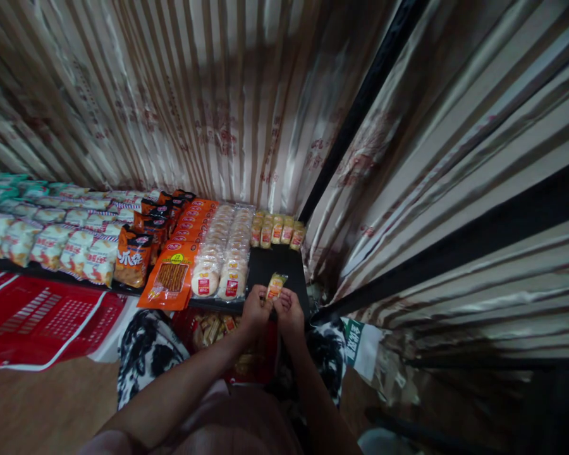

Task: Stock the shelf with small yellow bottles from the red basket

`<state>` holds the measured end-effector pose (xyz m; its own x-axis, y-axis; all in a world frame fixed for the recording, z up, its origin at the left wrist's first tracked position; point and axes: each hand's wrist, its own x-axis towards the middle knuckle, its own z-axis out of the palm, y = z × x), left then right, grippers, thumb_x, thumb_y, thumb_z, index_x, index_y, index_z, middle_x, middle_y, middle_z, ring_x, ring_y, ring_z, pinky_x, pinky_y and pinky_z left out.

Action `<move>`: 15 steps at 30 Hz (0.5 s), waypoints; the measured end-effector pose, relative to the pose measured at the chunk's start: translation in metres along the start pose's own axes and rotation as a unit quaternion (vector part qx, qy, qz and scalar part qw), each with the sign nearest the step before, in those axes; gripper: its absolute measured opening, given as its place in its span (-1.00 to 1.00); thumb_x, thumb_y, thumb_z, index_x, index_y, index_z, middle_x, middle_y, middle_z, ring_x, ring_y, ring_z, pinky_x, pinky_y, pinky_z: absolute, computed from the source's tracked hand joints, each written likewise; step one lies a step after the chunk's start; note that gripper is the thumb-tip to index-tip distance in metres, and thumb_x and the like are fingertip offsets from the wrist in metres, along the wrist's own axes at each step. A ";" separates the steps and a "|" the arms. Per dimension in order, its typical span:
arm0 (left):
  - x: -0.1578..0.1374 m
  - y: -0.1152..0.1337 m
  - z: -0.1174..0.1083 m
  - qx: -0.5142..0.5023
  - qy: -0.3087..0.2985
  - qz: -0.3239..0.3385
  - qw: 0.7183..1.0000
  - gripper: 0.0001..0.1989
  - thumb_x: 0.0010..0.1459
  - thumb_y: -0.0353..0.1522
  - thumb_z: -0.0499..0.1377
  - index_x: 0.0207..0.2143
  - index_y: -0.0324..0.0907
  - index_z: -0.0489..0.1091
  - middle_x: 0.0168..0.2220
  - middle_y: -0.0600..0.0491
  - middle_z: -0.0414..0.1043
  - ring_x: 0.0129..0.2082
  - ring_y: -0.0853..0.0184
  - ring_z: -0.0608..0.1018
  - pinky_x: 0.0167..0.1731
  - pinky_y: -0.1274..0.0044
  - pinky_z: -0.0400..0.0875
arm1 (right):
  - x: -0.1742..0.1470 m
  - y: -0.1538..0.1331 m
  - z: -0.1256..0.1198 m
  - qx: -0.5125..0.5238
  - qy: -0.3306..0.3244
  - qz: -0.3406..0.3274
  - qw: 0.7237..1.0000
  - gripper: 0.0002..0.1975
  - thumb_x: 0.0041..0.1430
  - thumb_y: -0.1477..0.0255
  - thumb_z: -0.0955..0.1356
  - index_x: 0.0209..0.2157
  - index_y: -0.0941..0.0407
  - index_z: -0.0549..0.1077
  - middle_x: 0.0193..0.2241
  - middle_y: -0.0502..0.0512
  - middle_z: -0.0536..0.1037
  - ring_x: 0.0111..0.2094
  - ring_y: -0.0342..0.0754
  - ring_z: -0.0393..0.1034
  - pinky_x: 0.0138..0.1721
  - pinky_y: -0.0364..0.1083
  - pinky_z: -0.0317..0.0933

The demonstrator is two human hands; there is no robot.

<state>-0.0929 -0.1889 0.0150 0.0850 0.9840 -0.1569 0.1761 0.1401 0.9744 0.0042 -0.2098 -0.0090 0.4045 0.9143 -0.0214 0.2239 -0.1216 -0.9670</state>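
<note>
A small wrapped snack pack (275, 285), clear with a red and yellow label, is held upright between my two hands over the front of the black shelf (272, 260). My left hand (256, 308) pinches its left side, and my right hand (290, 308) grips its lower right side. Behind, at the shelf's back right corner, stand several like packs (277, 230) in a row. Under my hands, between my knees, a red basket (271, 366) holds more wrapped snacks (213, 328), partly hidden by my forearms.
Left of my hands lie rows of round rice crackers (232, 281), orange snack bags (171, 278) and standing chip bags (95, 256). A red basket (52, 316) sits below on the left. Striped sheeting (227, 114) hangs behind, and a black post (355, 120) slants up at right.
</note>
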 end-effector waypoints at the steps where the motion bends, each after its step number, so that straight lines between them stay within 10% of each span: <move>1: 0.003 0.002 0.001 0.016 0.005 0.007 1.000 -0.80 -0.05 -0.57 0.12 -0.34 -0.18 0.29 -0.36 0.07 0.37 -0.30 0.35 0.43 -0.18 0.53 0.30 | 0.004 -0.001 0.000 -0.006 0.001 0.000 1.000 -0.70 0.04 0.31 0.25 -0.15 0.10 0.23 -0.19 0.21 0.47 -0.20 -0.04 0.42 -0.17 -0.02 0.36; 15: 0.054 0.022 0.024 0.034 0.032 -0.030 0.998 -0.81 -0.07 -0.57 0.14 -0.38 -0.21 0.46 -0.35 -0.03 0.41 -0.24 0.26 0.45 -0.16 0.52 0.28 | 0.048 0.002 0.014 -0.105 0.068 -0.048 0.991 -0.61 0.10 0.39 0.16 0.00 0.12 0.19 -0.06 0.22 0.39 -0.04 -0.01 0.31 -0.10 0.00 0.28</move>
<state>-0.0609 -0.1349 0.0244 0.0103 0.9792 -0.2026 0.2446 0.1939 0.9500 0.0120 -0.1611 -0.0156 0.4844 0.8670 0.1167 0.4414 -0.1271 -0.8882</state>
